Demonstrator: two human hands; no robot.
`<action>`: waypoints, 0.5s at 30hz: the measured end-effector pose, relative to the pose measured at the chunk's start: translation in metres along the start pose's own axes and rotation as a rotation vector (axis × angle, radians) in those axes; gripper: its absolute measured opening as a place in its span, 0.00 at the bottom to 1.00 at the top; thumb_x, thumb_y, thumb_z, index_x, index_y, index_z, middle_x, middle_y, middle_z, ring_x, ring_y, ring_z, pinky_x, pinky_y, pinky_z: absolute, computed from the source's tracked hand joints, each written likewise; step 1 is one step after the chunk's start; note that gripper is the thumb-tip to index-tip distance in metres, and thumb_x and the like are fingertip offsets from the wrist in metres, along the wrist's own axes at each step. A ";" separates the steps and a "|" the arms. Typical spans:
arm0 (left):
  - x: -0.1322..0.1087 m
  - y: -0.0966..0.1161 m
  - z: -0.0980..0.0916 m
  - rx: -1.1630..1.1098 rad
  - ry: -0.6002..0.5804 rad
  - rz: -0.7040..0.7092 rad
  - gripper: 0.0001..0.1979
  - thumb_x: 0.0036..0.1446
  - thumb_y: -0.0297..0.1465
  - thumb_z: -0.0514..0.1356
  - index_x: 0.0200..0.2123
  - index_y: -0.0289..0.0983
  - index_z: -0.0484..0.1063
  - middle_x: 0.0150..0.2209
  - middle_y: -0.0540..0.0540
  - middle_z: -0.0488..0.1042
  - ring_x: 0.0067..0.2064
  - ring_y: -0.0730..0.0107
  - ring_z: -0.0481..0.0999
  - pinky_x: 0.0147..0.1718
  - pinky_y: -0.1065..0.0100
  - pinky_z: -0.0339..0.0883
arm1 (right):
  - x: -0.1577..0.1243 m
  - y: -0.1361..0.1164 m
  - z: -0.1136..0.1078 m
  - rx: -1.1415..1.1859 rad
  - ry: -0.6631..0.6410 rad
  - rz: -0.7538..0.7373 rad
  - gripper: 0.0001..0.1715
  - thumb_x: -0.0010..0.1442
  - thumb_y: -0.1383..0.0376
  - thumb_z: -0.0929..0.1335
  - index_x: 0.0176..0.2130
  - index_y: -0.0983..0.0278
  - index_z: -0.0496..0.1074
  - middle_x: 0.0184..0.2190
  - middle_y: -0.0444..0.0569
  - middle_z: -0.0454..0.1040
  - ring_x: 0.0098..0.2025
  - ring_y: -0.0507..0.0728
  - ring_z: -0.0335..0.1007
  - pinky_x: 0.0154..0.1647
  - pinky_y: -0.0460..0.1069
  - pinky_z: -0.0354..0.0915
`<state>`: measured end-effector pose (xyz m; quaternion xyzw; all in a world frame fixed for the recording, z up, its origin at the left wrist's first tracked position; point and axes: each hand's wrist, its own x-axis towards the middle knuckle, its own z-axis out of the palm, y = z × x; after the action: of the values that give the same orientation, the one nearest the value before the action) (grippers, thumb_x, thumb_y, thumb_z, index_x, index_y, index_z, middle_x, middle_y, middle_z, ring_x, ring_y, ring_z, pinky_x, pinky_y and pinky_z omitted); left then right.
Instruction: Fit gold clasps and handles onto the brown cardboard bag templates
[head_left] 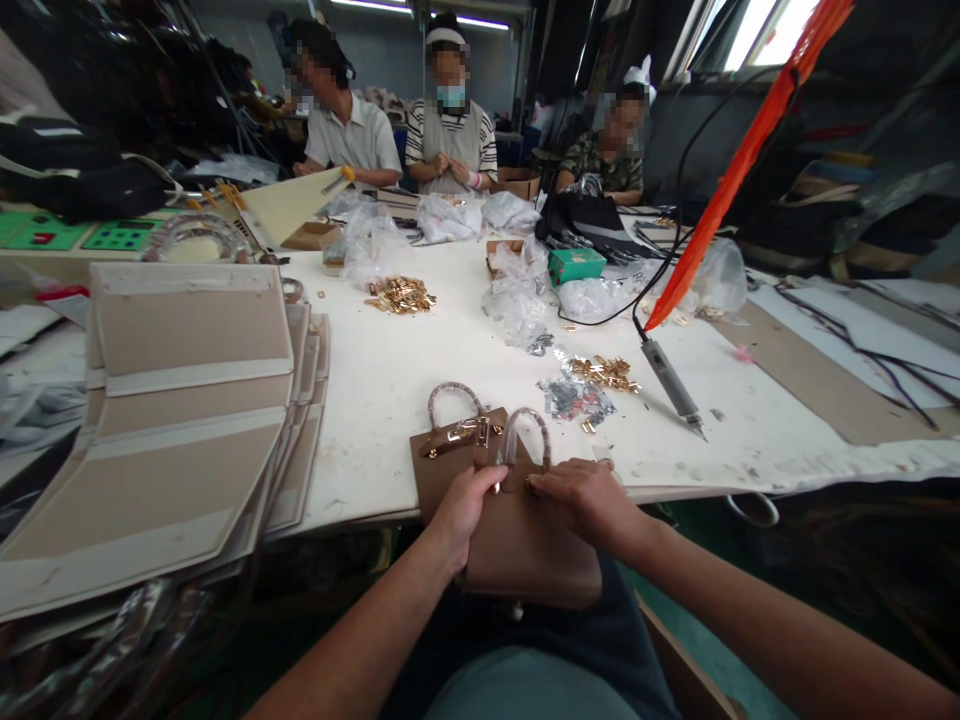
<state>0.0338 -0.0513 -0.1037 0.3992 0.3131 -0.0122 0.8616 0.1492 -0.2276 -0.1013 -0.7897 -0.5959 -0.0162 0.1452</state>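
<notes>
A small brown handbag point(536, 545) rests at the table's front edge, against my lap. Clear film wraps its two arched handles, and gold-coloured metal fittings show along the top. My left hand point(463, 508) is closed on the bag's upper edge, thumb beside a metal stud. On the other side my right hand point(589, 500) grips the top edge near the right handle, its fingertips at another fitting. Both palms hide part of the bag's sides. Beyond the bag lie a heap of gold metal fittings point(604, 373) and a patch of small silvery pieces point(577, 398).
Stacked beige bag panels point(195, 350) stand at the left. A grey electric screwdriver point(671, 382) hangs by a cord beside an orange strip point(739, 190), its tip near the table point(375, 400). Farther back are more gold fittings point(405, 295), plastic bags, a green box point(576, 265) and several people.
</notes>
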 end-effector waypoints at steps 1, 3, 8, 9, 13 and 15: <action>0.000 0.000 0.000 0.003 0.009 -0.001 0.11 0.51 0.34 0.67 0.35 0.33 0.78 0.29 0.42 0.81 0.26 0.62 0.79 0.29 0.64 0.73 | 0.001 0.000 0.000 -0.010 0.000 -0.005 0.09 0.68 0.72 0.67 0.41 0.60 0.77 0.29 0.44 0.76 0.33 0.56 0.70 0.36 0.50 0.56; 0.001 -0.001 -0.001 0.021 0.030 0.006 0.12 0.51 0.34 0.68 0.36 0.32 0.78 0.29 0.42 0.81 0.27 0.63 0.79 0.30 0.66 0.72 | 0.002 0.000 0.002 -0.030 0.027 0.012 0.09 0.68 0.70 0.67 0.41 0.60 0.78 0.29 0.44 0.75 0.33 0.56 0.69 0.36 0.51 0.55; 0.003 -0.005 -0.002 0.040 0.044 0.031 0.14 0.50 0.36 0.69 0.37 0.33 0.78 0.29 0.44 0.81 0.29 0.63 0.79 0.31 0.67 0.71 | -0.001 -0.011 0.011 -0.109 0.060 0.089 0.09 0.69 0.68 0.67 0.46 0.59 0.77 0.34 0.47 0.77 0.37 0.58 0.70 0.38 0.52 0.57; 0.001 -0.005 -0.002 0.023 0.047 0.028 0.14 0.49 0.36 0.69 0.37 0.33 0.78 0.29 0.44 0.81 0.28 0.63 0.79 0.30 0.66 0.71 | -0.002 -0.014 0.010 -0.125 0.051 0.090 0.10 0.68 0.68 0.67 0.47 0.60 0.77 0.35 0.48 0.77 0.38 0.59 0.71 0.38 0.52 0.58; -0.018 0.005 0.004 -0.110 0.022 0.072 0.11 0.49 0.34 0.68 0.34 0.32 0.79 0.27 0.42 0.81 0.28 0.60 0.80 0.33 0.63 0.72 | -0.007 -0.029 -0.007 -0.121 0.148 0.064 0.17 0.68 0.67 0.64 0.54 0.61 0.74 0.40 0.51 0.78 0.39 0.60 0.74 0.40 0.54 0.66; -0.034 0.018 0.009 -0.191 -0.062 0.146 0.13 0.48 0.33 0.68 0.36 0.30 0.80 0.30 0.40 0.82 0.33 0.55 0.82 0.40 0.59 0.73 | -0.008 -0.032 -0.021 -0.102 0.290 0.034 0.23 0.70 0.61 0.63 0.62 0.57 0.68 0.49 0.52 0.78 0.45 0.61 0.75 0.45 0.55 0.69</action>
<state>0.0160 -0.0529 -0.0688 0.3366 0.2563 0.0681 0.9035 0.1196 -0.2319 -0.0761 -0.7955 -0.5536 -0.1576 0.1896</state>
